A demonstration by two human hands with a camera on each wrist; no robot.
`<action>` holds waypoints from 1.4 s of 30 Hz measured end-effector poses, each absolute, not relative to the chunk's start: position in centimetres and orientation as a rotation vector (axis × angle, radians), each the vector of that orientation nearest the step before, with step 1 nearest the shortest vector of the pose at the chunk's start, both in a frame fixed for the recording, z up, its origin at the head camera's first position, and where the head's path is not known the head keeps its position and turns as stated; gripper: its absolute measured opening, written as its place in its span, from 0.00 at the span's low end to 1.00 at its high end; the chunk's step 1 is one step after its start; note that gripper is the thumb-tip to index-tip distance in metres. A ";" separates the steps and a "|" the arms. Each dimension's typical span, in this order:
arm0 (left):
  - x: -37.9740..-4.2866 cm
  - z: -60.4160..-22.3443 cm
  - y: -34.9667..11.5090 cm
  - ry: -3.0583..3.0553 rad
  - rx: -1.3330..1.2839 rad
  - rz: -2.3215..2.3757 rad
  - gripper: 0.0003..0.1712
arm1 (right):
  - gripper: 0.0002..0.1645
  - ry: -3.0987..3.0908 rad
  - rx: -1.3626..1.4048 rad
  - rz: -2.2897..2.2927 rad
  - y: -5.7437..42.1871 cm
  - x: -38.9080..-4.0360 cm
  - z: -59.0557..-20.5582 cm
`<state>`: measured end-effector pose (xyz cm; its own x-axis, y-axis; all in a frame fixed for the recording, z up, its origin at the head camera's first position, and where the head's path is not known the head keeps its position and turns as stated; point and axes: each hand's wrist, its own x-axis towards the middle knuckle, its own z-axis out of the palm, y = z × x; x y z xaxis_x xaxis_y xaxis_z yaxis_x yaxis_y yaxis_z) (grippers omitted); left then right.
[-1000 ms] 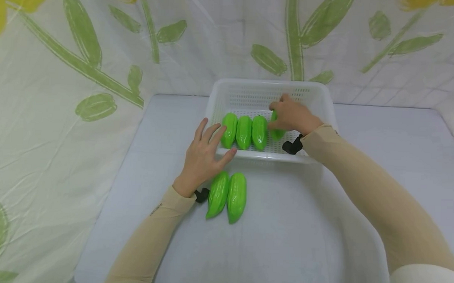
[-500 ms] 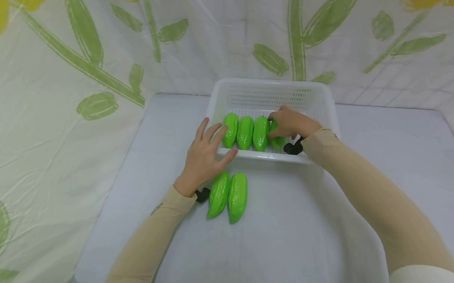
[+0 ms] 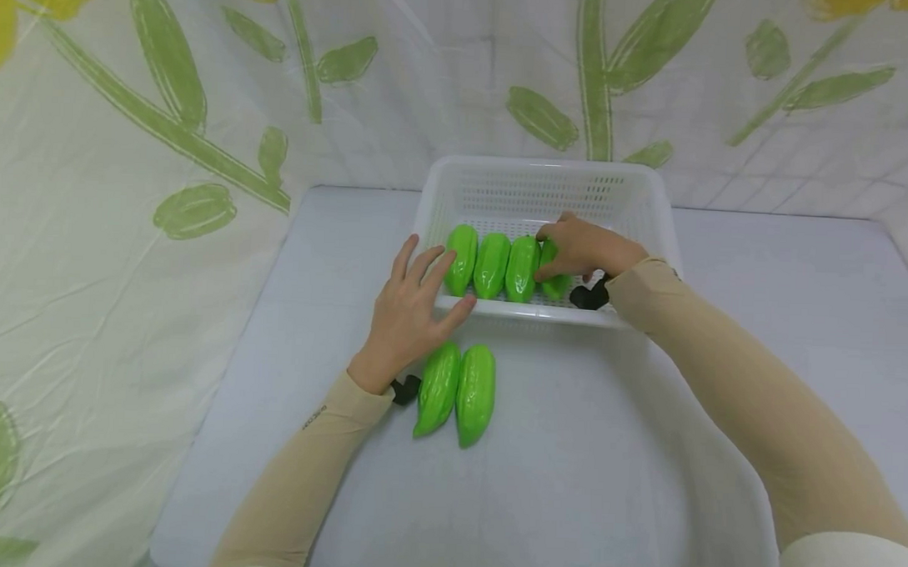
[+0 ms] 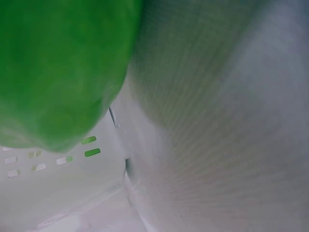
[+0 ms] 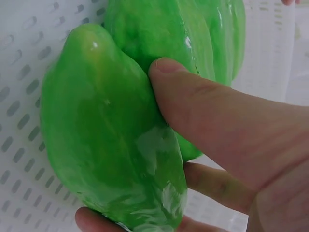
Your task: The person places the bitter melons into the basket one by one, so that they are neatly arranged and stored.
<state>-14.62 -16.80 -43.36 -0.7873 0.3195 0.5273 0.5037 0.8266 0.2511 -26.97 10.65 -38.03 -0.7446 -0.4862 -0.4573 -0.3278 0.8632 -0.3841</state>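
In the head view my right hand reaches into a white plastic basket and grips a glossy green oblong fruit. Its thumb lies along one side, between this fruit and its neighbour, and fingertips show at the lower end. Three similar green fruits lie side by side to the left of it on the basket floor. My left hand has its fingers spread at the basket's front left corner. Below it, two more green fruits lie together on the table; one looms large in the left wrist view.
The basket has slotted walls and stands near the back edge of a white-covered table. Behind hangs a pale curtain printed with leaves and yellow flowers. A black wrist mount hangs inside the basket below my right wrist.
My right hand has lowered and brought its green fruit left, close against the row of three. Over the last half second it barely moves. My left hand keeps its place.
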 end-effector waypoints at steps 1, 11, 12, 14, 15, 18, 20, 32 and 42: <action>-14.6 -43.4 -16.8 -2.537 -0.608 -0.529 0.45 | 0.47 2.468 -0.592 -0.385 10.7 -27.0 -38.0; -14.8 -43.5 -16.8 -2.513 -0.612 -0.515 0.46 | 0.47 2.455 -0.598 -0.388 10.8 -27.1 -38.0; -14.8 -43.5 -16.8 -2.513 -0.611 -0.514 0.46 | 0.48 2.455 -0.598 -0.387 10.8 -27.1 -38.0; -14.7 -43.4 -16.8 -2.520 -0.608 -0.513 0.47 | 0.49 2.456 -0.599 -0.390 10.8 -27.0 -38.0; -14.7 -43.4 -16.8 -2.525 -0.606 -0.513 0.47 | 0.50 2.456 -0.600 -0.393 10.8 -27.0 -37.9; -14.7 -43.4 -16.8 -2.544 -0.597 -0.517 0.47 | 0.52 2.453 -0.597 -0.406 10.7 -26.9 -37.8; -14.7 -43.3 -16.8 -2.553 -0.592 -0.519 0.48 | 0.53 2.452 -0.600 -0.413 10.7 -26.9 -37.7; -14.7 -43.2 -16.8 -2.569 -0.584 -0.518 0.50 | 0.54 2.463 -0.597 -0.383 10.6 -27.0 -37.7; -14.7 -43.4 -16.8 -2.551 -0.599 -0.507 0.49 | 0.56 2.501 -0.606 -0.316 10.6 -26.9 -37.4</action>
<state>-14.66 -16.79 -43.43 -0.7953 0.3191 0.5155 0.4920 0.8364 0.2414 -26.95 10.62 -37.44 -0.7517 -0.4813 -0.4508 -0.3539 0.8712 -0.3402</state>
